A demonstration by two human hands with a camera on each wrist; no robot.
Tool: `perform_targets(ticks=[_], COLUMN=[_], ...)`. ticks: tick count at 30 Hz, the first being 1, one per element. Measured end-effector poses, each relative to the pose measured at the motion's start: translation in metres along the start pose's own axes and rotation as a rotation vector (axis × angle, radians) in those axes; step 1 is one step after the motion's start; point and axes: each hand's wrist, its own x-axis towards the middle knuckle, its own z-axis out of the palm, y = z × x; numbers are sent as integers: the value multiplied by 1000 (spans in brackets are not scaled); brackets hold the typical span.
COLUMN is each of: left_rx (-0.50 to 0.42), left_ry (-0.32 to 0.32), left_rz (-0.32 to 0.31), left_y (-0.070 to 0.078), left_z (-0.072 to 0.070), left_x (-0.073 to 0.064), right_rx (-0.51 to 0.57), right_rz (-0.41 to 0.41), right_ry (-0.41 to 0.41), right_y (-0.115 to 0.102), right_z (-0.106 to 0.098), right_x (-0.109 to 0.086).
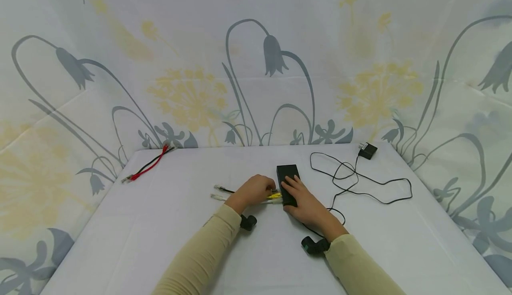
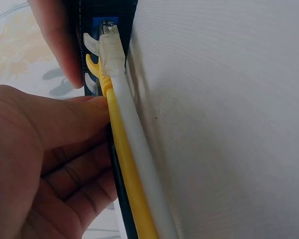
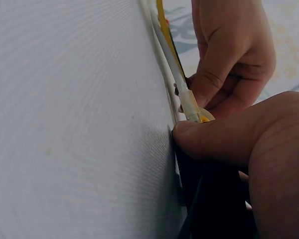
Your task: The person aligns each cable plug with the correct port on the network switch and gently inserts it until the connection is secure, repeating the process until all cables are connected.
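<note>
A small black network switch (image 1: 287,171) lies on the table under my right hand (image 1: 306,204), which holds it with the fingers across its top and the thumb at its edge. At its left side, my left hand (image 1: 253,190) pinches a black network cable (image 2: 120,191) close to the ports, the thumb against the fingers. The clear plug (image 2: 111,52) of a white network cable (image 2: 142,139) sits in a port. Beside it a yellow network cable (image 2: 122,139) runs to the same row of ports. My left fingers partly hide the black cable's plug.
A black power adapter (image 1: 367,151) lies at the back right, its thin cord (image 1: 387,203) looping towards the switch. Red and black cables (image 1: 152,164) lie at the back left. Loose cable ends (image 1: 218,196) point left on the white table (image 1: 160,215). A patterned curtain hangs behind.
</note>
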Motion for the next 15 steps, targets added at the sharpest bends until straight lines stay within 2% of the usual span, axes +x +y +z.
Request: perform_targets(ticks=[15], left_rx=[-38], left_ry=[-2], left_rz=[-29], left_y=[-2], left_z=[1], left_x=[-2], right_rx=[21], right_rz=[25], right_ry=[-4], right_y=[-2], right_z=[0], right_x=[0])
